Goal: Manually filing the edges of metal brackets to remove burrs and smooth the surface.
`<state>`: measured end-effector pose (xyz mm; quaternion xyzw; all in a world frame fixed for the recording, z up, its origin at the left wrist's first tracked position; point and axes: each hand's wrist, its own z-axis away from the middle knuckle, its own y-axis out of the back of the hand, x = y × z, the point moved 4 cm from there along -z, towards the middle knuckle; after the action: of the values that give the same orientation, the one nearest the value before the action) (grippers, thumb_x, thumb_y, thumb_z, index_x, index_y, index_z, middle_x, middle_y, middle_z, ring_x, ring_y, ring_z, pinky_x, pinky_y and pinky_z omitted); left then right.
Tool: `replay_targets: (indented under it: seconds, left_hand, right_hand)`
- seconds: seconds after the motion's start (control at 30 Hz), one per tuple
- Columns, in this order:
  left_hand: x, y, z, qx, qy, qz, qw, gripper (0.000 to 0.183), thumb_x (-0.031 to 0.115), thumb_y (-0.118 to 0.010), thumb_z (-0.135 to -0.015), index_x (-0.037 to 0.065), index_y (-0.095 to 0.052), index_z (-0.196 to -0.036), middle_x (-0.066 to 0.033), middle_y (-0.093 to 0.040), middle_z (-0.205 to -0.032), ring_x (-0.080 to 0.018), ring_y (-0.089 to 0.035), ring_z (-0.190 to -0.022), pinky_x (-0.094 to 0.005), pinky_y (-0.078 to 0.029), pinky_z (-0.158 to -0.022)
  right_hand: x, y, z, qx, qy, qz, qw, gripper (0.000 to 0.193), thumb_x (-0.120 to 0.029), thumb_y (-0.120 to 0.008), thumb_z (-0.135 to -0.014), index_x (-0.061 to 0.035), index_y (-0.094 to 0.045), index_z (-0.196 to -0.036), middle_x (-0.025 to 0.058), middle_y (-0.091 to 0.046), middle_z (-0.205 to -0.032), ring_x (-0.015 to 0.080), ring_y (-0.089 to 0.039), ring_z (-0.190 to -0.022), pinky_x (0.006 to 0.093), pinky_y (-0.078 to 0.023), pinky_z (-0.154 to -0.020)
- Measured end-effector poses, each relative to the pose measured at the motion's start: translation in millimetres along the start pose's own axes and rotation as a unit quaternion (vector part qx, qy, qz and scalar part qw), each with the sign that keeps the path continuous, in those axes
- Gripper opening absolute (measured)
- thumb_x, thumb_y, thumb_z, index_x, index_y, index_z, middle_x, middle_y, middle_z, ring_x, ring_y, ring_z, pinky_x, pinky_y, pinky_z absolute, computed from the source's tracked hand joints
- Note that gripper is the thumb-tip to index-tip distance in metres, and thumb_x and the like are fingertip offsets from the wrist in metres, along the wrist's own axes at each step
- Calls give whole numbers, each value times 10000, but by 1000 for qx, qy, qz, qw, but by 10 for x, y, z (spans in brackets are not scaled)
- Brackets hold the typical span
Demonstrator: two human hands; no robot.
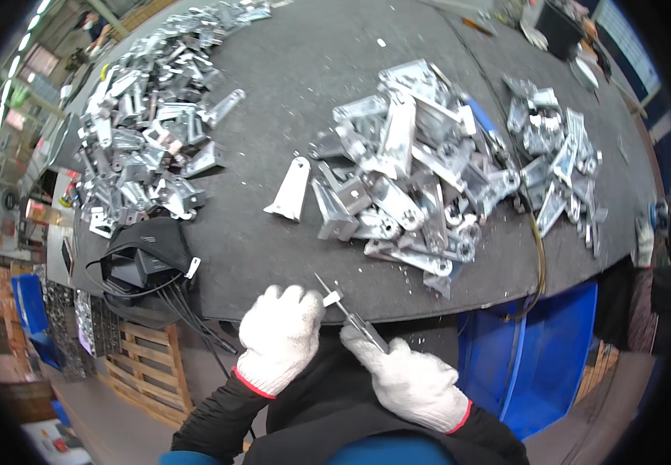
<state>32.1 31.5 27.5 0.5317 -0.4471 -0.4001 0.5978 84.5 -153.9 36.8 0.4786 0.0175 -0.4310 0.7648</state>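
Observation:
My right hand [409, 380], in a white knit glove with a red cuff edge, grips a slim grey-handled knife [363, 327]. Its thin, pointed blade slants up and left over the table's near edge. Close beside the blade is my left hand [281, 333], gloved the same way, its fingers curled closed. A small pale piece [332, 298] shows between that hand and the blade; whether the fingers hold it I cannot tell. Beyond my hands, a single metal bracket [290, 190] lies apart, left of a heap of shiny metal brackets [397, 132].
Another long pile of metal parts [157, 116] covers the table's left side, and a smaller pile [560, 155] lies at right. A black device with cables [146, 260] sits at the near left edge. A blue-handled tool [481, 116] touches the middle heap. Blue bins [556, 341] stand below right.

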Motion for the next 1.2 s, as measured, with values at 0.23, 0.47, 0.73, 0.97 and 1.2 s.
replay_targets:
  seconds: [0.23, 0.47, 0.73, 0.97, 1.2]
  left_hand:
    - [-349, 65, -283, 139, 276, 319, 896, 321, 360, -794, -964, 102, -738, -1146, -119, -693, -959, -277, -707, -807, -393, -568, -730]
    - [-617, 375, -692, 318, 86, 254, 910, 368, 129, -744, -904, 76, -689, -1263, -143, -689, -1235, -276, -707, -1023, -415, -575, -929]
    - [-1773, 359, -755, 196, 64, -156, 966, 127, 161, -756, -865, 166, -750, -992, -38, -717, -954, -272, -666, -1009, -486, -458, -1027]
    - [41, 93, -69, 156, 33, 148, 976, 453, 155, -928, -668, 169, -768, -1092, -21, -730, -932, -271, -714, -883, -380, -581, -812]
    - [-272, 248, -251, 0, -161, 121, 979, 938, 293, -963, -570, 198, -627, -1441, -58, -624, -1386, -311, -569, -1333, -500, -450, -1140]
  right_hand:
    - [315, 135, 224, 22, -25, -127, 991, 855, -314, -773, -845, -223, -427, -1622, 194, -716, -1052, 409, -736, -929, 500, -601, -825]
    - [316, 105, 157, 119, -34, -166, 978, 854, -186, -713, -902, -328, -365, -1668, 211, -699, -1043, 420, -716, -969, 498, -570, -854]
    - [386, 66, 38, 102, -31, -103, 989, 892, -302, -784, -836, -212, -397, -1635, 201, -708, -1030, 407, -731, -921, 503, -597, -806]
    - [402, -61, 108, 75, -78, -246, 963, 937, -244, -813, -824, -28, -361, -1616, 225, -729, -1183, 385, -745, -975, 463, -620, -801]
    - [519, -249, 251, 69, 49, -176, 981, 939, -242, -816, -860, -33, -322, -1631, 189, -725, -1285, 365, -744, -1042, 453, -631, -831]
